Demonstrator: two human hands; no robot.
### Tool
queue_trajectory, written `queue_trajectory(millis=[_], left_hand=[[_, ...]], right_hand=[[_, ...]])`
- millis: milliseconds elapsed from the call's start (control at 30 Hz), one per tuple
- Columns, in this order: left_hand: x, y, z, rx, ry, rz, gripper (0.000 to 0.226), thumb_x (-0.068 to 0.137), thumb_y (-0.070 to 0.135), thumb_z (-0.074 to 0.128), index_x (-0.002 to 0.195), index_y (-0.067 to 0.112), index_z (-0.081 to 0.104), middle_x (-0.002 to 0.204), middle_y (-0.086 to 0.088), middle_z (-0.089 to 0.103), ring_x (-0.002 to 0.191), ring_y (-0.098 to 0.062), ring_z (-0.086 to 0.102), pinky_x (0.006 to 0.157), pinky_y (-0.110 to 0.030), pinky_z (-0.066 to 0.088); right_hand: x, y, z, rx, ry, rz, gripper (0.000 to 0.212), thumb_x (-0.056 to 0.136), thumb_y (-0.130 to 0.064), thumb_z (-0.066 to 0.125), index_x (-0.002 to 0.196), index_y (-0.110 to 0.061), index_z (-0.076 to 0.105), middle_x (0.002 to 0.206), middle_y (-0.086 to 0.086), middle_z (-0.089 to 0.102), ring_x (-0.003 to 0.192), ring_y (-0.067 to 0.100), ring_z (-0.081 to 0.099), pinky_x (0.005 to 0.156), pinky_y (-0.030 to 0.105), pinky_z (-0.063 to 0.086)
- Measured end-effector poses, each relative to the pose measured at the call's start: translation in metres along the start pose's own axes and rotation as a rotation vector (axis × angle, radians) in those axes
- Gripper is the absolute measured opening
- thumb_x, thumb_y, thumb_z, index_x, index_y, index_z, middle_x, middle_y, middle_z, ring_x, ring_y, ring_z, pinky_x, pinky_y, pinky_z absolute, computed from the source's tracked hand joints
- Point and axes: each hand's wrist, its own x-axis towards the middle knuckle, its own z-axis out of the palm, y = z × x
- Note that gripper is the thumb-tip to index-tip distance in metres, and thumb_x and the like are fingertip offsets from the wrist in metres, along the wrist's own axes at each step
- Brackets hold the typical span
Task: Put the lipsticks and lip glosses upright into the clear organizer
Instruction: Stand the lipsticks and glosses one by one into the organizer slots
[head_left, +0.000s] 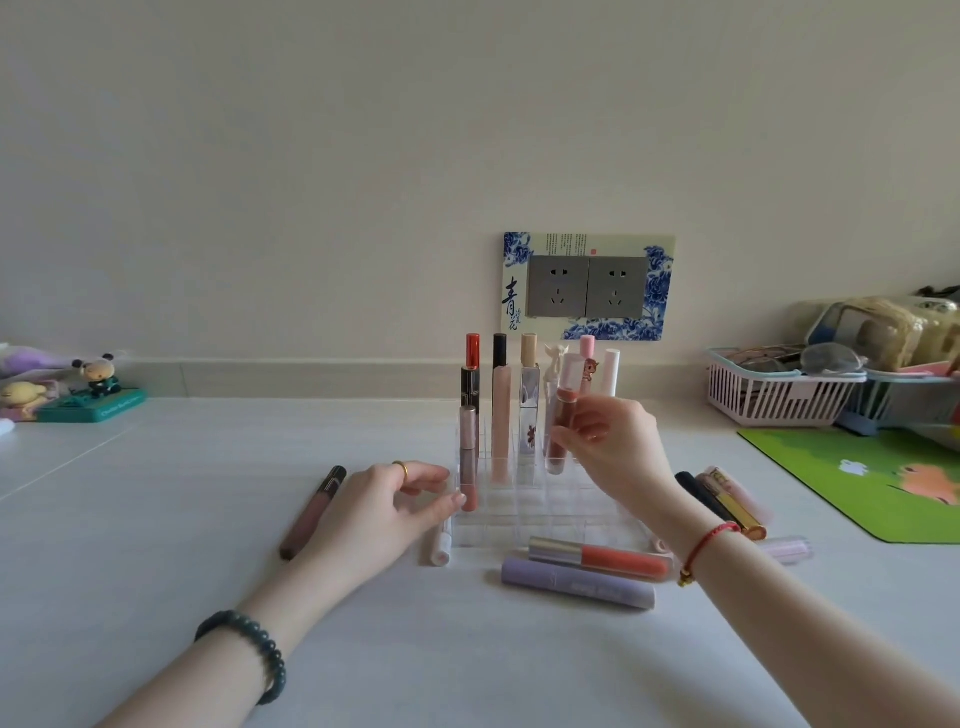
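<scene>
The clear organizer (540, 514) stands mid-table with several tubes upright in its back rows. My right hand (608, 441) pinches a brown lip gloss (561, 421) with a pale cap, held upright, its bottom down in a cell on the organizer's right side. My left hand (384, 509) touches the organizer's left wall with thumb and fingertips. An orange gloss (602, 558) and a lilac tube (576, 587) lie flat in front of the organizer. A mauve gloss (311, 512) lies to the left, and a small white tube (440, 545) lies by my left thumb.
Dark, gold and pink tubes (727, 501) lie behind my right wrist. A green mat (872, 483) covers the right side. A pink basket (774, 389) sits at the back right, figurines (93, 389) at the back left, and wall sockets (587, 286) behind the organizer.
</scene>
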Motion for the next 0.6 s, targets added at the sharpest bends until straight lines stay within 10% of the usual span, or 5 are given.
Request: queue_trajectory(millis=[233, 600], left_hand=[[-0.002, -0.0002, 0.0006, 0.02, -0.013, -0.002, 0.038, 0.076, 0.048, 0.064, 0.109, 0.028, 0.064, 0.097, 0.019, 0.067, 0.094, -0.001, 0.061, 0.088, -0.024, 0.048], [-0.0034, 0.0023, 0.0022, 0.046, -0.003, -0.001, 0.037, 0.077, 0.045, 0.065, 0.108, 0.025, 0.065, 0.079, 0.028, 0.061, 0.088, -0.003, 0.063, 0.077, -0.011, 0.042]], right_hand=[[-0.0018, 0.0027, 0.0039, -0.058, -0.044, 0.013, 0.011, 0.081, -0.013, 0.062, 0.08, -0.009, 0.072, 0.074, -0.004, 0.066, 0.064, -0.008, 0.051, 0.062, 0.002, 0.035], [0.0014, 0.0078, 0.0089, -0.118, 0.004, 0.036, 0.015, 0.081, -0.022, 0.064, 0.089, -0.012, 0.071, 0.082, 0.0, 0.064, 0.065, 0.003, 0.046, 0.055, 0.01, 0.031]])
